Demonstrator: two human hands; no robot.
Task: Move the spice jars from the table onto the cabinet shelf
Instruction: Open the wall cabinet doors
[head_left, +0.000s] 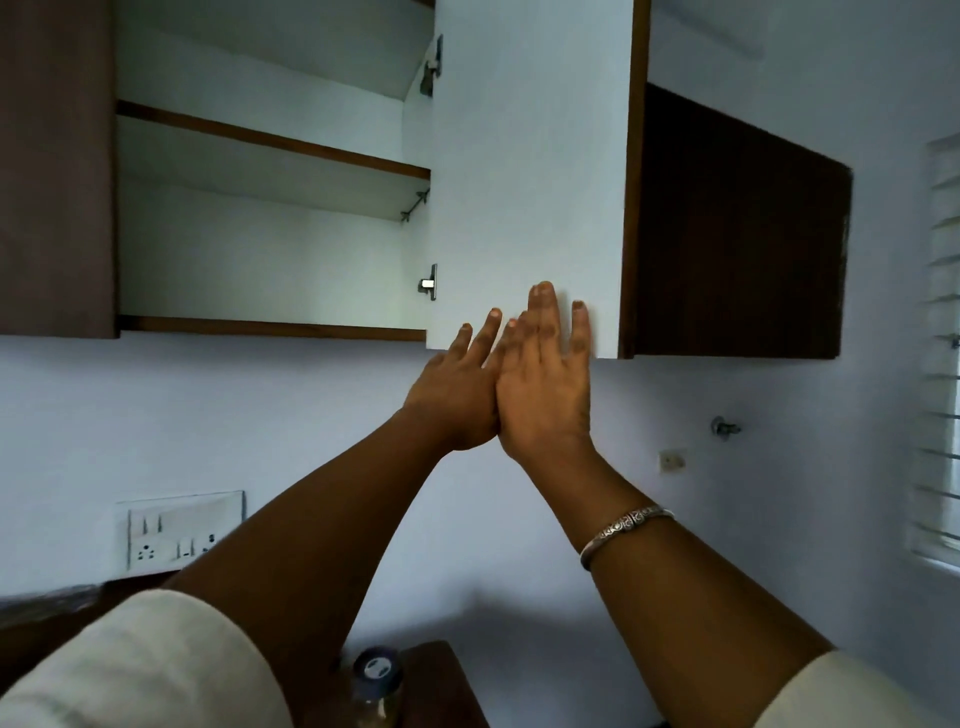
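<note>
At the far left we see a wall socket (179, 530) under the open cabinet (57, 171). Its shelves (270, 150) are bare. Low in the frame, between our forearms, one spice jar (376, 680) with a dark lid stands at the edge of the brown desk (441, 675) — it is blurred, and we cannot make out what is in it.

Our left hand (457, 389) is raised with its fingers spread and straight, holding nothing, its fingertips at the lower corner of the white cabinet door (530, 156). Our right hand (545, 374) touches the left one and lies flat against the same door near its bottom edge — fingers straight, nothing gripped. A metal bangle (623, 530) sits on the right wrist. A slatted window (940, 338) is at the far right.
</note>
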